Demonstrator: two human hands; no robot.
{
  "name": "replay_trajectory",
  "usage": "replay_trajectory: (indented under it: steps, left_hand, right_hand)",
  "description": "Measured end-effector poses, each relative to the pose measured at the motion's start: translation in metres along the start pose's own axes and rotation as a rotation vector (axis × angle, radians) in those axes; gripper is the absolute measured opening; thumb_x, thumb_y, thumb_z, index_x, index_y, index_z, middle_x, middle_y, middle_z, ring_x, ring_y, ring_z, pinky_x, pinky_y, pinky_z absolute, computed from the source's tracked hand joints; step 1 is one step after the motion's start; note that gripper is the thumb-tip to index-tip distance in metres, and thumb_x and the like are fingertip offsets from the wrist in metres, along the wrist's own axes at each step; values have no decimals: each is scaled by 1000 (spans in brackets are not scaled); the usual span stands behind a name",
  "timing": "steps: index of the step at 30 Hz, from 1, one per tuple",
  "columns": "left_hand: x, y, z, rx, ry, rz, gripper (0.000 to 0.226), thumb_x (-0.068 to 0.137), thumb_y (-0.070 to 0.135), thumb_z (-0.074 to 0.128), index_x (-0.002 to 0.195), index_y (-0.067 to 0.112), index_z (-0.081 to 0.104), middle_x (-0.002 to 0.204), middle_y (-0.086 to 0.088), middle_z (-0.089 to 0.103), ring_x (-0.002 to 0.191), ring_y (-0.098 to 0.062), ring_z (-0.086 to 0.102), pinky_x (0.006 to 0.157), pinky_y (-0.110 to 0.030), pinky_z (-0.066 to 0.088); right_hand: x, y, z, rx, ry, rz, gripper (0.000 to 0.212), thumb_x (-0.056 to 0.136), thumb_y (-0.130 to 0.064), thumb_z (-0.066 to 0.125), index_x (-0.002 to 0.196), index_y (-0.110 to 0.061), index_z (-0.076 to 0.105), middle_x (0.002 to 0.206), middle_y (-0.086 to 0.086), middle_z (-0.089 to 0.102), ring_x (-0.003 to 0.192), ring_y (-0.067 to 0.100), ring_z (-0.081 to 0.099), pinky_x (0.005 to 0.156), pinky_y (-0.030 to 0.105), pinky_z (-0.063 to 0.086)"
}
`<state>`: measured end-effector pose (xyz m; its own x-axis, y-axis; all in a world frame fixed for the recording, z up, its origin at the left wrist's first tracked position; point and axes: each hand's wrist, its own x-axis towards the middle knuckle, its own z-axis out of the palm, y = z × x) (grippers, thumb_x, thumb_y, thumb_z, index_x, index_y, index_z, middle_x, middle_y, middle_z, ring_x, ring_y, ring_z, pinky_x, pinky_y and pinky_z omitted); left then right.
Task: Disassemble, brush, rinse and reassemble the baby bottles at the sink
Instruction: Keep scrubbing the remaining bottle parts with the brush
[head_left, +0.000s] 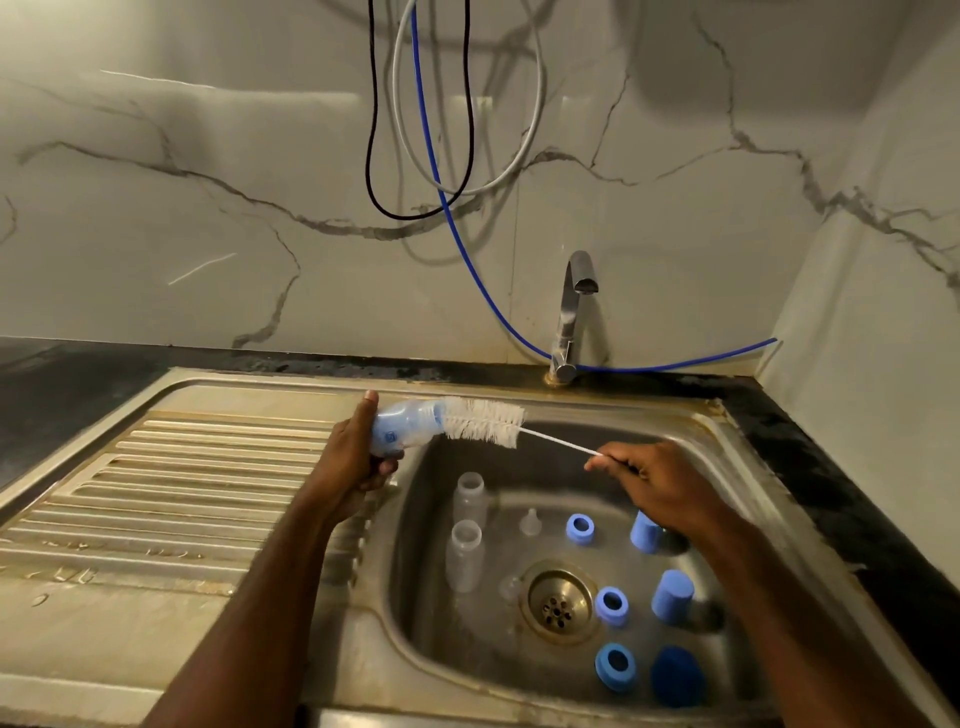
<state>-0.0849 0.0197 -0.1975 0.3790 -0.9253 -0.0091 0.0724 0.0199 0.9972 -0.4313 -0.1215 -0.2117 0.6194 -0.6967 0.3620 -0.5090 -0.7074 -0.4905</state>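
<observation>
My left hand (358, 457) grips a clear baby bottle with blue print (402, 431), held on its side over the sink's left rim. A white bottle brush (485, 422) has its bristles partly inside the bottle's mouth. My right hand (654, 480) pinches the brush's thin wire handle. In the basin lie two clear bottles (467, 540), a clear teat (530, 522), three blue collar rings (612, 605) and two blue caps (672, 596).
The steel sink (561, 686) has a brass drain (558, 603) and a ribbed drainboard (182, 493) on the left. A round blue sponge (678, 675) lies at the basin's front. The tap (571, 317) stands behind, with no water running. Cables and a blue hose (457, 228) hang on the marble wall.
</observation>
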Motion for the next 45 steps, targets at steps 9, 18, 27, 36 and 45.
replay_trajectory:
  steps: [9, 18, 27, 36, 45]
  left_hand:
    - [15, -12, 6, 684, 192, 570, 40, 95, 2, 62, 132, 17, 60, 143, -2, 49, 131, -15, 46, 101, -43, 52]
    - [10, -4, 11, 554, 36, 394, 17, 106, 33, 46, 108, 21, 58, 104, -1, 61, 95, -16, 64, 77, -32, 57]
    - [5, 1, -1, 461, -50, 343, 15, 100, 36, 55, 104, 22, 63, 100, -1, 67, 87, -12, 69, 70, -27, 56]
    - [3, 9, -9, 507, -149, 325, 23, 85, 53, 58, 93, 32, 65, 93, 9, 68, 89, -14, 68, 79, -40, 59]
    - [0, 11, -5, 510, -150, 316, 33, 84, 50, 59, 97, 21, 66, 97, -3, 67, 88, -15, 67, 75, -35, 55]
  right_hand:
    - [0, -1, 16, -244, -157, 244, 29, 102, -49, 47, 112, -34, 71, 112, -8, 72, 103, 14, 63, 89, 35, 50]
    - [4, 6, 6, -252, 369, -75, 29, 96, -49, 50, 102, -34, 75, 96, -15, 72, 85, 13, 63, 77, 47, 47]
    - [2, 19, -4, -40, 337, -83, 6, 89, -42, 66, 92, -42, 71, 86, -26, 64, 83, 9, 60, 78, 52, 50]
    - [0, 17, 8, -17, 157, 4, 18, 90, -52, 55, 92, -70, 61, 96, -38, 63, 92, 3, 59, 96, 56, 43]
    - [-4, 12, 7, 30, 10, 102, 22, 95, -41, 59, 80, -56, 69, 92, -43, 64, 104, 3, 63, 110, 50, 38]
